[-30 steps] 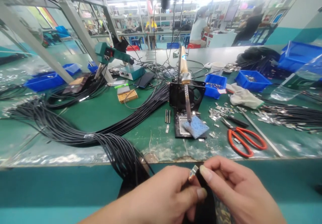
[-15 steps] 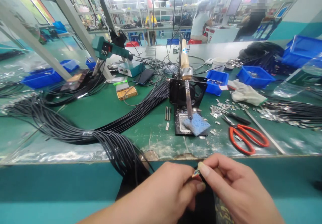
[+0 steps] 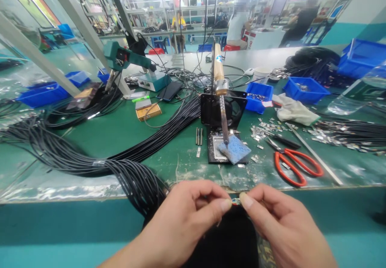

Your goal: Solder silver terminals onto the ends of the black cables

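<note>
A small connector piece with coloured wires (image 3: 235, 201) spans the gap between my two hands, just below the table's front edge. My left hand (image 3: 193, 211) pinches its left, wired end between thumb and forefinger. The thumb and forefinger of my right hand (image 3: 277, 215) close on its right end. A bundle of black cables (image 3: 132, 171) runs across the table and drops over the edge left of my left hand. Beyond the hands, a soldering iron (image 3: 222, 99) points down at a blue sponge (image 3: 235, 149) on a black stand.
Red-handled pliers (image 3: 297, 165) and small metal connectors (image 3: 262, 131) lie at right, near a white glove (image 3: 294, 110). Blue bins (image 3: 306, 90) stand farther back. A black fan (image 3: 223, 111) is behind the stand. Several people are in the background.
My left hand has shifted and now pinches the wired end from the left; the piece, tilted before, lies nearly level. The view has moved slightly.
</note>
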`<action>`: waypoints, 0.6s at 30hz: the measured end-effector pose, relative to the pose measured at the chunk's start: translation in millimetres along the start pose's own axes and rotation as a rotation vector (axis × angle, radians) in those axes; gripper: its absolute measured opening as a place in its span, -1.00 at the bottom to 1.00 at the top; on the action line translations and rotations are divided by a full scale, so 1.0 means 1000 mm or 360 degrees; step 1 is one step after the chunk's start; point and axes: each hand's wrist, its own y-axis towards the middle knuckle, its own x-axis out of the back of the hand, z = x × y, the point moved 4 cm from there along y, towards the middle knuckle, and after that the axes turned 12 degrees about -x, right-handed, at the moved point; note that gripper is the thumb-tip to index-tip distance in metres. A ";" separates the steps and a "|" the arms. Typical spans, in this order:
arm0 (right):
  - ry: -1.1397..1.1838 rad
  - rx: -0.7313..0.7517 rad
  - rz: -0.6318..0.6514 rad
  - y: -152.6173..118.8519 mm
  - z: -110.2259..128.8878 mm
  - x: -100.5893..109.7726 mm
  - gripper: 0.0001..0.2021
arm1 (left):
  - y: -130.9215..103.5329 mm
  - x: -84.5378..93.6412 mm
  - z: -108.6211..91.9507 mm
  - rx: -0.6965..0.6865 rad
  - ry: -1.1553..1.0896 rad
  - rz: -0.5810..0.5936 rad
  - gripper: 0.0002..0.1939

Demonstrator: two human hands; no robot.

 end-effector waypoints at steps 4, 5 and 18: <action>0.0013 -0.0015 -0.0017 0.000 -0.001 -0.001 -0.57 | 0.004 -0.001 0.001 -0.0002 0.0014 0.0013 -0.80; -0.0001 -0.0015 -0.0011 0.001 -0.001 0.000 -0.57 | 0.004 0.000 0.002 0.0003 0.0007 0.0016 -0.80; -0.1160 0.0489 -0.0594 0.096 0.066 0.037 -0.80 | 0.004 0.007 0.030 0.0087 -0.0413 -0.0165 -0.80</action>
